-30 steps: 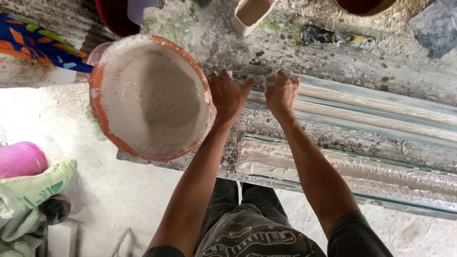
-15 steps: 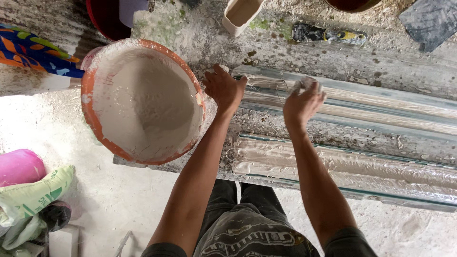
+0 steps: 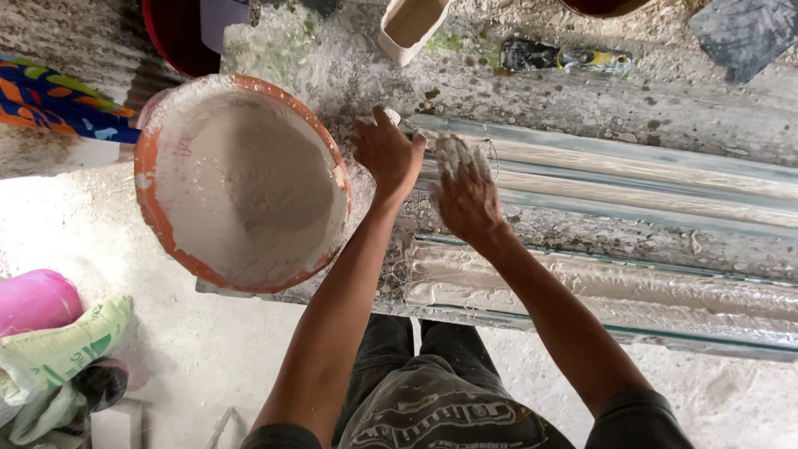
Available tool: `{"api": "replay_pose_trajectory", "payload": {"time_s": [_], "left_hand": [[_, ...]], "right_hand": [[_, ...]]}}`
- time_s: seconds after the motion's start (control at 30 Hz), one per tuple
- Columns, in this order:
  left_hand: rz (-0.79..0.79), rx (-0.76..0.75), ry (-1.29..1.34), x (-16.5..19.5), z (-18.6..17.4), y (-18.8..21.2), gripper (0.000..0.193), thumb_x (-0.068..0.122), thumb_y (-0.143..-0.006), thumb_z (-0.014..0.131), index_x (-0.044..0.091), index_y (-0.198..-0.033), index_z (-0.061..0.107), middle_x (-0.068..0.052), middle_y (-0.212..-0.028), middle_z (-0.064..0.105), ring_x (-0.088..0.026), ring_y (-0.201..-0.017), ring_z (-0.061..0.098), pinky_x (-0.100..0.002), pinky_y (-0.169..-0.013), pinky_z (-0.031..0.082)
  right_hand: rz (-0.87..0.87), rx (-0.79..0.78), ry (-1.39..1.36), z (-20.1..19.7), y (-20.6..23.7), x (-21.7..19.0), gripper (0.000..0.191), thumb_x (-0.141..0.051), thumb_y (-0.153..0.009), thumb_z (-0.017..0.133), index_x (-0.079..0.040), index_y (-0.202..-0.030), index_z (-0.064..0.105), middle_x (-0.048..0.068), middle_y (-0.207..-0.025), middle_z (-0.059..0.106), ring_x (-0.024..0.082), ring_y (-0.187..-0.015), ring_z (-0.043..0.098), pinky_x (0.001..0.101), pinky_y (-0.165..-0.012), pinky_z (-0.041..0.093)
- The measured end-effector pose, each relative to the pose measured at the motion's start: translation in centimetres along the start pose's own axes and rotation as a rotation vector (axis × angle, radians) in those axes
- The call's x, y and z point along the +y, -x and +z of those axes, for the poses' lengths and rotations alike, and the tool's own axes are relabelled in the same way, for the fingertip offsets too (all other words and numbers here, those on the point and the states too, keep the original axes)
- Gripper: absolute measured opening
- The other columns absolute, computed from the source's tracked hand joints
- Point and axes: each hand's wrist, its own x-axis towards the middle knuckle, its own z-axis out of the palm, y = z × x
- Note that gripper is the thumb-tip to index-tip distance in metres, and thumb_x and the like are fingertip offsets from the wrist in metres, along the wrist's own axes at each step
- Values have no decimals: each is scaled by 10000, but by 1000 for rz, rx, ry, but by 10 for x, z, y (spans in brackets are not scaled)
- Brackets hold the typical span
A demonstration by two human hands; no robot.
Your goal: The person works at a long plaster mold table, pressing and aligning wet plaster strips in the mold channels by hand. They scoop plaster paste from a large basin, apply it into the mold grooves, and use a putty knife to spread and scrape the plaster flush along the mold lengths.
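Observation:
My left hand (image 3: 386,154) lies palm down on the left end of a long grey mould (image 3: 632,179), fingers bent over its end. Just to its right, my right hand (image 3: 465,195), coated in white plaster and blurred, presses on the same mould with fingers spread. Thin fibres stick out around its fingertips. An orange basin (image 3: 150,208) filled with white plaster stands right beside my left hand. A second mould (image 3: 632,291), filled with wet plaster, lies nearer to me along the bench.
A scraper with a yellow and black handle (image 3: 565,58) and a cream container (image 3: 411,25) lie on the far side. A red bucket (image 3: 174,37) stands at top left. A pink object (image 3: 33,299) and a green-printed sack (image 3: 58,353) sit on the floor at left.
My right hand has swung back left along the far mould, close beside my left hand. The left hand has stayed at the mould's end.

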Motion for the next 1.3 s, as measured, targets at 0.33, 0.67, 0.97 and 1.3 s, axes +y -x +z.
{"api": "replay_pose_trajectory", "payload": {"time_s": [0.33, 0.67, 0.97, 1.3], "left_hand": [[-97, 28, 104, -11, 4, -2, 784, 353, -821, 832, 118, -1463, 448, -370, -1489, 321, -538, -1385, 317, -665, -1067, 334], [275, -88, 467, -39, 7, 133, 441, 279, -948, 721, 6, -1262, 575, -215, -1202, 631, -302, -1170, 591, -505, -1059, 472], [7, -295, 731, -68, 3, 135, 252, 175, -989, 606, 7, -1109, 751, -58, -737, 708, -112, -548, 548, -337, -475, 435], [66, -37, 642, -88, -27, 100, 314, 288, -1061, 564, 42, -1110, 751, -173, -879, 737, -265, -816, 703, -459, -768, 542]], "right_hand": [[684, -124, 15, -17, 28, 55, 340, -394, -1023, 630, -60, -984, 681, 84, -770, 661, 162, -607, 566, 330, -466, 467], [1243, 57, -950, -60, 93, 36, 290, -266, -1050, 534, -119, -832, 657, 23, -740, 648, 98, -517, 455, 249, -399, 352], [470, 546, -1570, 15, 50, -49, 221, 60, -1038, 614, -127, -930, 658, 68, -1018, 651, 172, -888, 632, 301, -721, 589], [171, -498, -169, -18, -63, -57, 232, -164, -1082, 560, -34, -1027, 745, 216, -1109, 656, 325, -1036, 637, 480, -874, 563]]}}
